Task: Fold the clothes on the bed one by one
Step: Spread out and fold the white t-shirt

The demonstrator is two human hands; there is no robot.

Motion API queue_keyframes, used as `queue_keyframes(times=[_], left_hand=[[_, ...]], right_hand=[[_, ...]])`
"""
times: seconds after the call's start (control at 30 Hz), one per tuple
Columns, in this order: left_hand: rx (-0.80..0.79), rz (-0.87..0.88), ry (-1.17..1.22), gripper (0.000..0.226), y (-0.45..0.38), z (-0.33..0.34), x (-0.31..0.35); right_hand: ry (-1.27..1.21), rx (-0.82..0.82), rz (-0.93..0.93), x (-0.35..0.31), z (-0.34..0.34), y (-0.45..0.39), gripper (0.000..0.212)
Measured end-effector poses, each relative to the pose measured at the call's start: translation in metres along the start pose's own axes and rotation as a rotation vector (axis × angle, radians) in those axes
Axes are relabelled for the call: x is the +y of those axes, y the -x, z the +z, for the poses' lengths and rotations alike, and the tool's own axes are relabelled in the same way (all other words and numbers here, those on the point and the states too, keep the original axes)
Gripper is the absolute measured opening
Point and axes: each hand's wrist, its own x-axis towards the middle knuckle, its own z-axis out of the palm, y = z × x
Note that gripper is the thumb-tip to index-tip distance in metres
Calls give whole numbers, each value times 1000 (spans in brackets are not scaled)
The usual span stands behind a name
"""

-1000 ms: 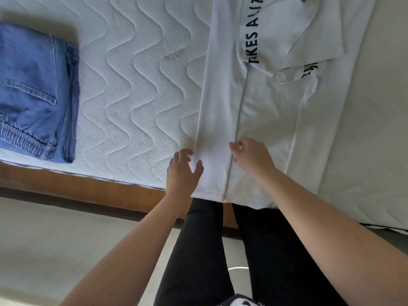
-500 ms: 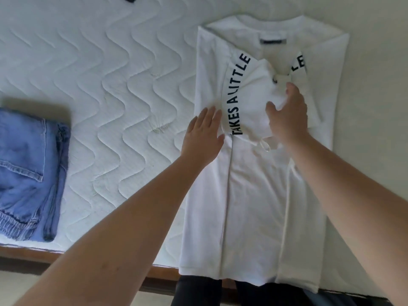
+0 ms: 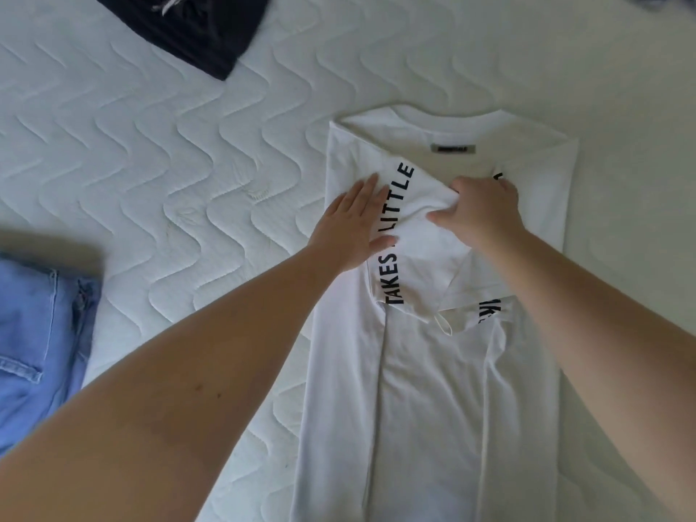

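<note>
White t-shirt (image 3: 433,371) laid face down along the right half of the mattress (image 3: 188,163), hem end toward the near edge, both sides already folded in lengthwise. Left hand (image 3: 352,227) flat on the left folded panel, fingers straight and pressing. Right hand (image 3: 478,211) curled round a bunch of sleeve fabric near the collar, pinching it. Probably mid sleeve-tuck, still plenty left to fold. Biggest risk imo: tugging that bunched sleeve too hard and dragging the left fold open, or leaving a lump under the next fold. Readable print on the sleeve: "TAKES" and "LITTLE", more letters on the right side cut off. Grey neck label (image 3: 452,149) too small to read. Folded blue jeans (image 3: 37,344) at the left edge, dark garment (image 3: 188,28) toward the far edge.
</note>
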Motion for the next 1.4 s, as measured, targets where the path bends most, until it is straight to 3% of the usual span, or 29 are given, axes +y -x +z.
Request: queue_keyframes(times=[0.23,0.4,0.53,0.7,0.77,0.8,0.9,0.97,1.03,1.13,1.17,1.23,1.33,1.4], left_hand=[[-81,-28,22,69,-19,8,-9],[-131,-36,28,70,-26,13,-11],[-127,-53,-1,73,-26,15,-10],[-173,-59,31,72,-27,7,-2],[-153,-48,211,63,-26,-5,-4],[-82,-71,416,56,-25,-15,-6],[173,-401,1158,39,-19,-42,-15],[82,-572,1359,32,-24,-54,-13],[-135,-538,1061,44,-28,-61,-6],[-188,-297,528,60,-24,-47,0],[-178,-273,479,61,-21,-41,1],[-58,-306,483,44,-14,-29,1],[125,-457,629,20,-3,-17,-2],[181,-543,698,23,7,-14,-4]], right_hand=[[-218,-32,165,7,-12,43,30],[-434,276,153,-21,7,75,17],[-355,332,54,-52,20,79,21],[-200,262,62,-68,18,55,35],[-168,220,-8,-80,18,47,35],[-194,198,-52,-85,18,45,38],[-228,88,-180,-92,25,48,42],[-197,37,-254,-89,36,59,47],[-220,4,-322,-85,47,74,58],[-156,91,-251,-75,63,98,65],[-120,141,-165,-70,67,104,65],[-52,146,-44,-65,74,114,64],[-41,127,-12,-62,80,120,52],[-63,179,-26,-63,80,118,43]])
